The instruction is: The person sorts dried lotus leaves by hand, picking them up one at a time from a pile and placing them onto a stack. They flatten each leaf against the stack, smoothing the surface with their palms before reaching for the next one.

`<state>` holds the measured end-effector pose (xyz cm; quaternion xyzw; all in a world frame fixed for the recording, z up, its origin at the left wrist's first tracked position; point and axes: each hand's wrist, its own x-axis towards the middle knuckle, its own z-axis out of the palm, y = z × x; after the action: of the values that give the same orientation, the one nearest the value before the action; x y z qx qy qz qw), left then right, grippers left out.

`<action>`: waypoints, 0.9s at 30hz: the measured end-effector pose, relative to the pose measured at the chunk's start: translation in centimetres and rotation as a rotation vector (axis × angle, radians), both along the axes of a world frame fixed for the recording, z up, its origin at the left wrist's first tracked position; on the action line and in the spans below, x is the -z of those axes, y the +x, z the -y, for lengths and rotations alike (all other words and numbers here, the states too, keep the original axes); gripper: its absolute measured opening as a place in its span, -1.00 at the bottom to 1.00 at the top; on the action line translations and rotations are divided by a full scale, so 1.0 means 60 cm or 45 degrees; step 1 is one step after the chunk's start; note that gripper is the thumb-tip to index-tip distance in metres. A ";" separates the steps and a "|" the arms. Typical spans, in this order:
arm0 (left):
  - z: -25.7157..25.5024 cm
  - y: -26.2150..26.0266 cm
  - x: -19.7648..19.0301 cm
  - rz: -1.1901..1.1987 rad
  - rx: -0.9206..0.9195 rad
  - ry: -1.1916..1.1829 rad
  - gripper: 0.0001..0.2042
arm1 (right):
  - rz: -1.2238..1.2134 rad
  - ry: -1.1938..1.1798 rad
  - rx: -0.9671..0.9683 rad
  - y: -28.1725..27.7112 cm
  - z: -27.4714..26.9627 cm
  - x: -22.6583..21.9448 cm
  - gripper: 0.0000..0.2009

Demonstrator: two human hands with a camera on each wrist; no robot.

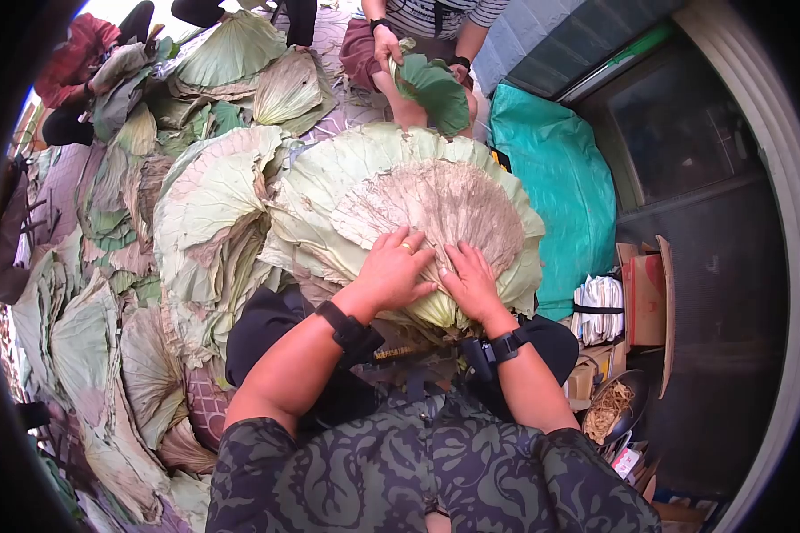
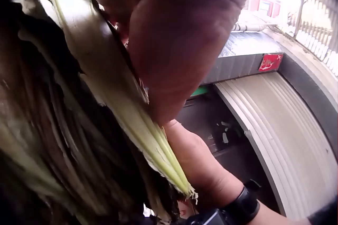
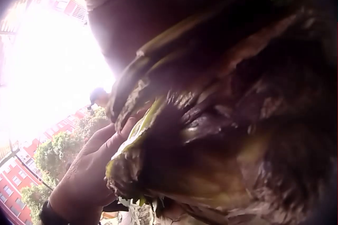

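A large stack of dried lotus leaves (image 1: 316, 182) lies across the person's lap, pale green at its scalloped rim. On top is a brownish, wrinkled leaf (image 1: 458, 200). The left hand (image 1: 396, 274), with a ring on one finger, rests on the stack's near part with its fingers spread forward. Beside it the right hand (image 1: 471, 282) presses on the same leaf, fingers extended and thumb close to the left hand. In the left wrist view, a folded yellow-green leaf edge (image 2: 132, 125) hangs under the palm. Layered folds (image 3: 174, 167) show in the right wrist view.
More leaf piles (image 1: 209, 204) cover the floor at left. Opposite, another person holds a green leaf (image 1: 436, 93). A teal sack (image 1: 556, 195), a cardboard box (image 1: 644, 298) and a pan of dry scraps (image 1: 613, 409) stand at right by a dark screened door (image 1: 702, 293).
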<state>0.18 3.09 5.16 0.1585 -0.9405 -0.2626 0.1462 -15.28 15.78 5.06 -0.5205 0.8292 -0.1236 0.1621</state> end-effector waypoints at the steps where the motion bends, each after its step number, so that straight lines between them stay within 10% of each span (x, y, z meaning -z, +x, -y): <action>1: 0.002 0.001 0.000 0.011 0.001 0.027 -0.48 | -0.003 -0.003 -0.005 0.001 -0.001 0.001 -0.44; 27: 0.003 0.015 -0.001 0.029 0.023 0.149 -0.49 | -0.182 -0.174 -0.010 0.038 -0.019 -0.001 -0.43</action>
<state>1.06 2.91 5.21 0.1613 -0.9265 -0.3168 0.1238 -13.00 16.95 5.12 -0.5412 0.8261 -0.1419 0.0671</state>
